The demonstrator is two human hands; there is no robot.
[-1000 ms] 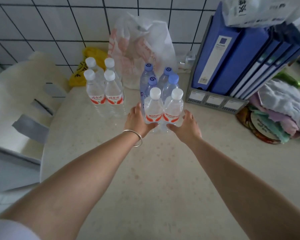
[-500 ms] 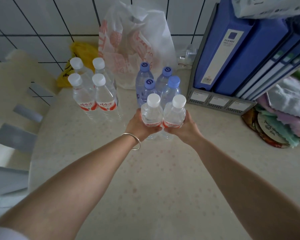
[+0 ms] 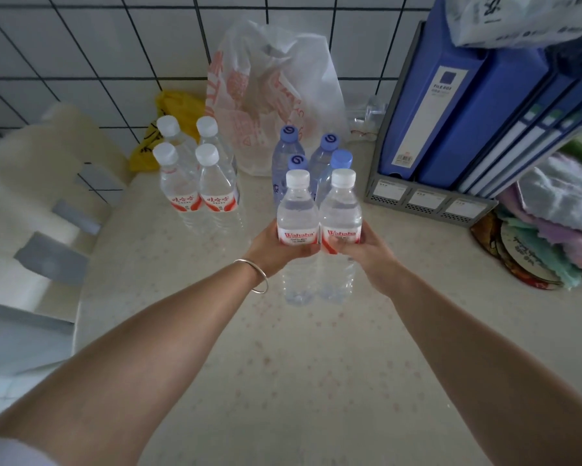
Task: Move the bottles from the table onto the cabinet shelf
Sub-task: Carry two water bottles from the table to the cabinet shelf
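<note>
Two clear white-capped water bottles with red-and-white labels are lifted off the table, side by side. My left hand (image 3: 276, 252) grips the left bottle (image 3: 297, 213) at its label. My right hand (image 3: 367, 250) grips the right bottle (image 3: 341, 210) the same way. Behind them stands a cluster of blue-capped bottles (image 3: 287, 153). To the left stands a group of several white-capped bottles (image 3: 195, 183) on the speckled table (image 3: 282, 364). The cabinet shelf is out of view.
A white plastic bag (image 3: 272, 95) leans on the tiled wall behind the bottles, with a yellow bag (image 3: 175, 122) beside it. Blue file binders in a grey rack (image 3: 451, 105) stand right. Folded cloths (image 3: 558, 213) lie far right. A cream chair (image 3: 40, 203) sits left.
Both hands closed round the two front bottles and lifted them off the table toward me. The other bottles have stayed in place.
</note>
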